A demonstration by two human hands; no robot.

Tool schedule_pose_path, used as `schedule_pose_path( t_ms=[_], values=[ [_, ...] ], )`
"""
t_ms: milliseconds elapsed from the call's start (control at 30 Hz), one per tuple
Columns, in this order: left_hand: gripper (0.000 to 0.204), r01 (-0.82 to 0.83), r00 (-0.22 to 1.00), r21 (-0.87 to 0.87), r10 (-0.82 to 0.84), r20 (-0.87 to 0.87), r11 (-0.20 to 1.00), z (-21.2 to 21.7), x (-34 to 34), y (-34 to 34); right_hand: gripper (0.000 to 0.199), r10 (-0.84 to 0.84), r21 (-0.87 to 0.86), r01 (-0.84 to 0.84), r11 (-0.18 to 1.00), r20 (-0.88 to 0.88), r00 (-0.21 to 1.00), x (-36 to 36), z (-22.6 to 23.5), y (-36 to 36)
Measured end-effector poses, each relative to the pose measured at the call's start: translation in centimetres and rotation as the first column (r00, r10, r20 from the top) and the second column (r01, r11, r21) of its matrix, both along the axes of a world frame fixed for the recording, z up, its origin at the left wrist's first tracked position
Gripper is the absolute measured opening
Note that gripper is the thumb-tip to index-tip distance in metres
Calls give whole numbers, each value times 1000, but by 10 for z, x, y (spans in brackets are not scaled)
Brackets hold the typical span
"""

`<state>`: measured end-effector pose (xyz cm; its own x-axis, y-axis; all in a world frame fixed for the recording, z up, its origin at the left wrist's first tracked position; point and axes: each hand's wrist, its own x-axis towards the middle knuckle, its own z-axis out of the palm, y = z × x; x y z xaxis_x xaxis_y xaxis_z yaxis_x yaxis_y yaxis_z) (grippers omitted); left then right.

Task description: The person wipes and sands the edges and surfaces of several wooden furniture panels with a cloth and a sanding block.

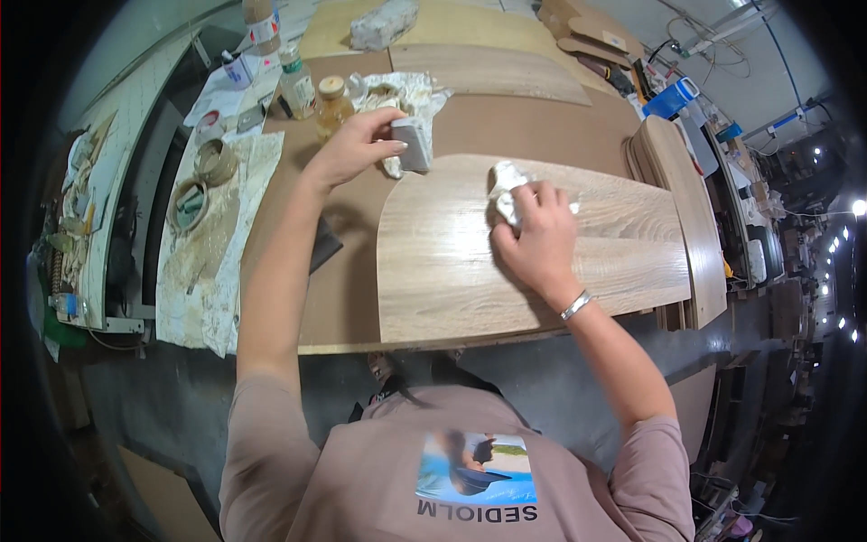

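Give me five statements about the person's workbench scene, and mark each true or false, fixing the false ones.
1. The left hand holds a gray block. True.
2. The right hand holds a white rag against the wood-grain panel. True.
3. The silver bracelet is on the left wrist. False: it is on the right wrist.
4. The amber jar stands to the right of the panel. False: it stands to the left.
5. The blue container is to the right of the jar. True.

hands [352,144] [544,237]: 2 | held block [414,146]: 1 | held cloth [506,185]: 1 | amber jar [334,108]: 1
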<state>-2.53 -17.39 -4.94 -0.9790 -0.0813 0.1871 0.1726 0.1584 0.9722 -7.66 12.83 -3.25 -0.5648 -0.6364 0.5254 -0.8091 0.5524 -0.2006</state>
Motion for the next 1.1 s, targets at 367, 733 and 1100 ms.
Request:
schedule_pose_path(
  t_ms=[367,733,1100],
  values=[
    [38,282,952,-294,-304,-31,913,73,-60,80,42,19,-398,117,910,321,947,-14,61,11],
    [73,68,946,-735,-277,-167,675,40,4,145,15,283,-644,317,696,652,703,-61,58,43],
    [68,72,953,-875,-291,-81,479,34,81,145,19,191,-479,298,826,734,651,-58,22,-9]
  ],
)
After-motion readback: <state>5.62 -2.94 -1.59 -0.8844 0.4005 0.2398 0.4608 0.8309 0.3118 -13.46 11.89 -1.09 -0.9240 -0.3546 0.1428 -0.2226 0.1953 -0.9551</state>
